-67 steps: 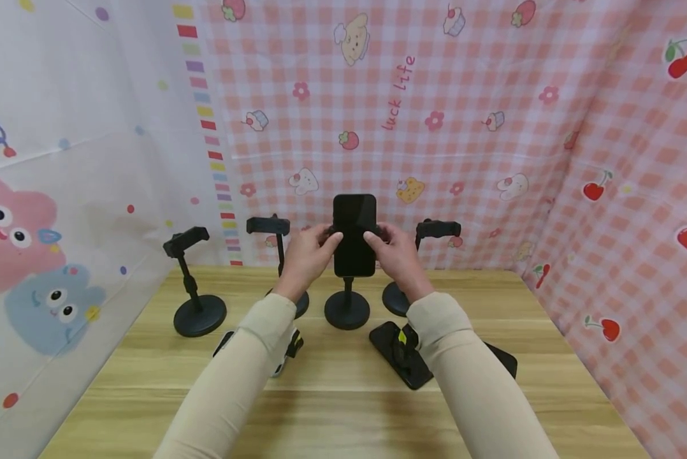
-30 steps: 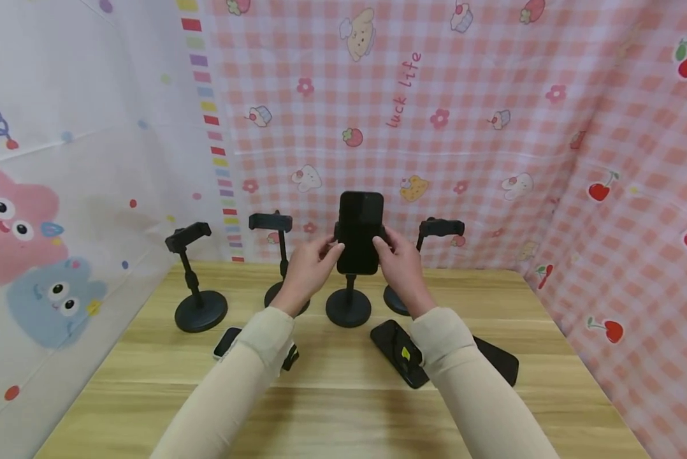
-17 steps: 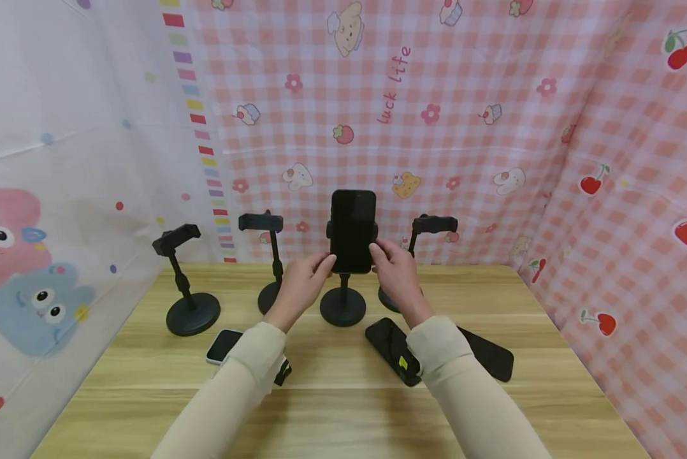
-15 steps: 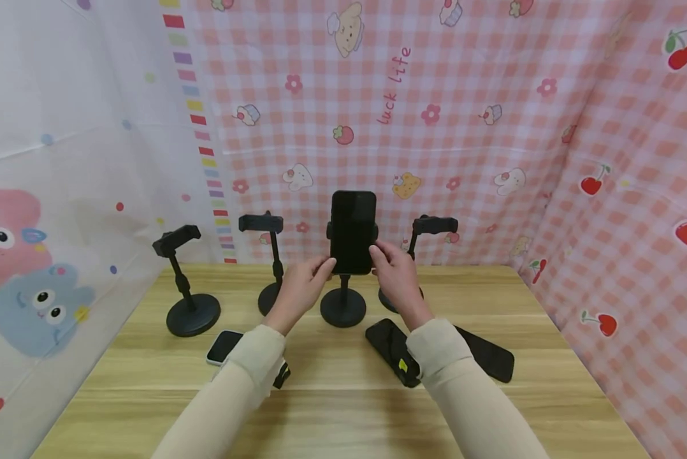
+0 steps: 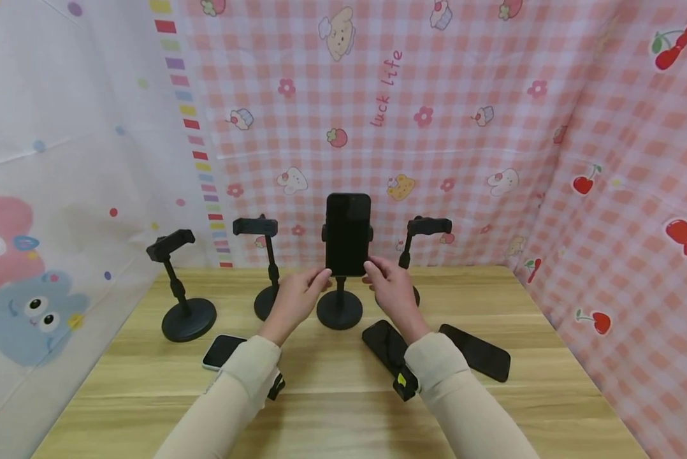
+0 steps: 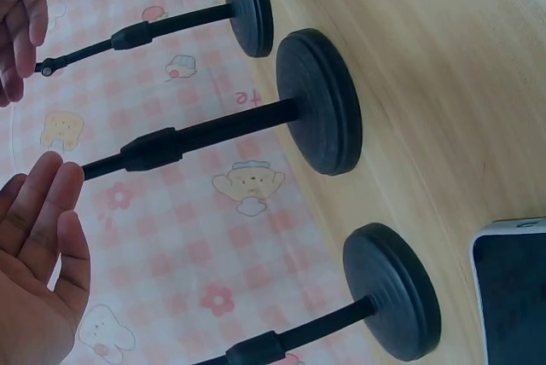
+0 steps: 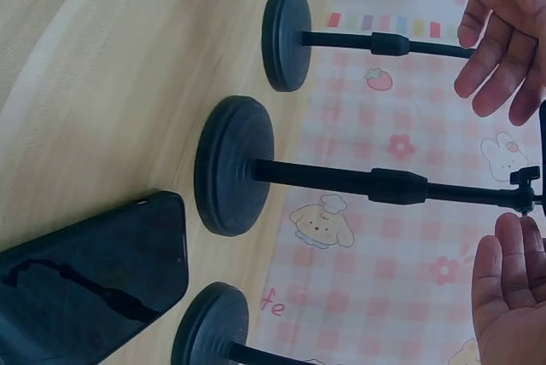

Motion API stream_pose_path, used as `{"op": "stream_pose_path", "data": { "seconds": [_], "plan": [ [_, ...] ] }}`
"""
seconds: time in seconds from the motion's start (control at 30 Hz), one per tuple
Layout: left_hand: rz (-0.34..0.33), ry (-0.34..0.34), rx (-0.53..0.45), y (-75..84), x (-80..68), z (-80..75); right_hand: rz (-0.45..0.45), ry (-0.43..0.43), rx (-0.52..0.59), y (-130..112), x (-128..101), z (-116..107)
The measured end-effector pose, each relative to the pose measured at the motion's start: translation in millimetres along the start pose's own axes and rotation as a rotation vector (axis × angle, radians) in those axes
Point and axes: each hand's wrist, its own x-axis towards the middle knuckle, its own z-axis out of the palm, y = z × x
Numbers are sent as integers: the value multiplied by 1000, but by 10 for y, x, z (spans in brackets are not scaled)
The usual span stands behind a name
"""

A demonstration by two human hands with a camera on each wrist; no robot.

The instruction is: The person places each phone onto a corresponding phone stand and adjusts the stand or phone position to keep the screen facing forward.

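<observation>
A black smartphone [image 5: 348, 236] stands upright in the clamp of the middle phone stand [image 5: 340, 310], clamp ends showing at both sides. My left hand [image 5: 297, 296] is by the phone's lower left corner, thumb tip just off its edge. By the lower right corner is my right hand [image 5: 395, 290], its thumb close to the edge. In the left wrist view, the fingers of the left hand [image 6: 43, 271] are extended beside the stand's pole. The right wrist view shows the right hand [image 7: 512, 292] with straight fingers near the stand's joint.
Other phone stands [image 5: 188, 319] with bare clamps flank the middle one. On the wooden table [image 5: 343, 421] lie a light-edged phone [image 5: 223, 352], partly under the left sleeve, and two black phones [image 5: 385, 344] at right. A checked cloth [image 5: 424, 64] hangs behind.
Both hands have slid down the phone's sides from its middle to its lower corners, and their grip has loosened. The phone stays upright on its stand.
</observation>
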Motion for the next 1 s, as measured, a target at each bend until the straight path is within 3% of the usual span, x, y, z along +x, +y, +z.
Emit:
{"op": "stream_pose_path", "data": {
  "seconds": [0.47,1.0],
  "plan": [
    [23,-7,28,-25,6,47,35,-5,13,102,-67,-31],
    [-27,-77,97,-110,-113,39,79,-31,-98,299,-155,-30]
  ]
}}
